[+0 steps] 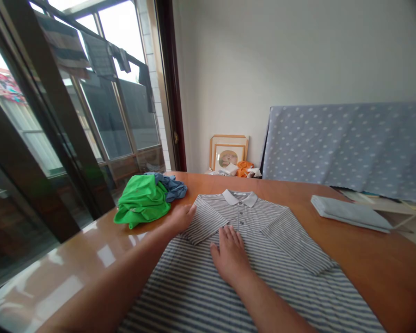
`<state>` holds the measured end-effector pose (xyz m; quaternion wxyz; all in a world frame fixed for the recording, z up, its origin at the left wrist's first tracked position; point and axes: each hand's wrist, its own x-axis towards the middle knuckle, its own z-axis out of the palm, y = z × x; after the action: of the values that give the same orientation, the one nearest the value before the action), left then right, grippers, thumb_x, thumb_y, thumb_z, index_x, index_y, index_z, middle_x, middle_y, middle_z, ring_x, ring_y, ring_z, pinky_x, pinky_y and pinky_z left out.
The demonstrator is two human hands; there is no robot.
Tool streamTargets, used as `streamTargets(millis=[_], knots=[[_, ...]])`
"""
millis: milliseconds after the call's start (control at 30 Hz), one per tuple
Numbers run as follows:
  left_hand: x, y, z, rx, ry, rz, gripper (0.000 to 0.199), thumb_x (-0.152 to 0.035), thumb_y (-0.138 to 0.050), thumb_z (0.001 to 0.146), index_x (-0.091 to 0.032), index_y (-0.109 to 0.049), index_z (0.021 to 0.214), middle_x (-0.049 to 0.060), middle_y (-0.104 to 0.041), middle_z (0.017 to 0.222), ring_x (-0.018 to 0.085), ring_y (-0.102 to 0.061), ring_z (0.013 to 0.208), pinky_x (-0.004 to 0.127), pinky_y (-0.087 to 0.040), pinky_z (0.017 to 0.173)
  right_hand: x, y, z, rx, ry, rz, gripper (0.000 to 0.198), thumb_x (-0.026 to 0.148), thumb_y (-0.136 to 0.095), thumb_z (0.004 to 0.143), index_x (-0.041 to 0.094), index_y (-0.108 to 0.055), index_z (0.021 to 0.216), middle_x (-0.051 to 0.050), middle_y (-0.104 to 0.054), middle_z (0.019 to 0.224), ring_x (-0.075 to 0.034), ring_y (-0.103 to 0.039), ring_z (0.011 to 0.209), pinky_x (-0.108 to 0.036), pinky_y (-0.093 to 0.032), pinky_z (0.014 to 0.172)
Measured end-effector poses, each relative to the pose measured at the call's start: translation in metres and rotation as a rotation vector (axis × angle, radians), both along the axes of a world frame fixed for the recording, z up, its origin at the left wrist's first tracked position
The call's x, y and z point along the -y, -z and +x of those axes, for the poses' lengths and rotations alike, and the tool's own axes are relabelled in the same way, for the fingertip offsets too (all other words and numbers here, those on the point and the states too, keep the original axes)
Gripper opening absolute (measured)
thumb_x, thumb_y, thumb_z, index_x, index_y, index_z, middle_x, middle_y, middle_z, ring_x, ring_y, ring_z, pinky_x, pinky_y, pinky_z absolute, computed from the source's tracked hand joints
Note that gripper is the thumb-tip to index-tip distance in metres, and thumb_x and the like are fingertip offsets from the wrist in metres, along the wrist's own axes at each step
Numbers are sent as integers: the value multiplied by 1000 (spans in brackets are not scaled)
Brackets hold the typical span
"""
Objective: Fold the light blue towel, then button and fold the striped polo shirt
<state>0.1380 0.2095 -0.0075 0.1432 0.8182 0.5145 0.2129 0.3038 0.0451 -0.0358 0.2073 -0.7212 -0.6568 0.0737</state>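
Note:
A grey-and-white striped polo shirt (263,259) lies spread on the wooden table, front up, with its pale collar (241,198) at the far end. My right hand (230,254) rests flat on the chest, just below the buttons, fingers stretched out. At the shirt's left edge, by the shoulder, my left hand (183,218) is closed on the cloth; its fingers are partly hidden. The left sleeve (206,222) lies turned inward over the shirt, while the right sleeve (301,245) slants down toward the right side.
A crumpled green garment (142,199) and a blue one (173,186) lie at the left on the brown table (280,187). A folded grey cloth (350,213) lies at the right. Behind are picture frames (229,152) and a dotted blue cover (346,143); glass doors (72,138) stand at left.

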Motion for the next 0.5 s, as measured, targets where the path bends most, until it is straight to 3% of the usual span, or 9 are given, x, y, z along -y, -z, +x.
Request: streamTargets(millis=[100, 200, 267, 400, 500], knots=[[21, 14, -5, -89, 52, -24, 48, -50, -33, 98, -20, -64, 121, 12, -61, 139, 26, -48, 137, 40, -33, 115, -1, 1, 1, 20, -4, -3, 62, 36, -41, 97, 3, -42, 149, -20, -36, 158, -31, -21, 151, -47, -11, 121], [36, 22, -5, -132, 58, -55, 65, -59, -43, 92, -15, -49, 141, 17, -37, 159, 31, -22, 152, 49, -15, 122, -1, 2, 2, 37, -8, -8, 62, 37, -39, 97, 3, -41, 149, -20, -35, 158, -31, -20, 151, -47, -12, 121], [39, 22, -5, -132, 57, -79, 75, -65, -46, 89, -14, -46, 144, 19, -32, 161, 34, -17, 153, 53, -12, 122, 0, 2, 2, 49, -7, -19, 62, 38, -39, 97, 4, -42, 150, -19, -34, 158, -31, -21, 151, -47, -12, 121], [30, 6, -10, -48, 58, -79, 63, -63, -45, 89, -19, -58, 132, 14, -51, 150, 31, -38, 144, 46, -27, 118, 1, 1, 3, 65, -7, -32, 62, 38, -38, 97, 6, -43, 149, -18, -34, 159, -32, -21, 151, -47, -13, 121], [20, -5, -22, 66, 19, -37, 51, -51, -32, 96, -19, -65, 117, 10, -67, 129, 24, -58, 122, 34, -43, 105, 1, 1, 4, 80, -15, -30, 61, 39, -38, 97, 6, -44, 149, -18, -34, 159, -32, -20, 151, -48, -15, 121]])
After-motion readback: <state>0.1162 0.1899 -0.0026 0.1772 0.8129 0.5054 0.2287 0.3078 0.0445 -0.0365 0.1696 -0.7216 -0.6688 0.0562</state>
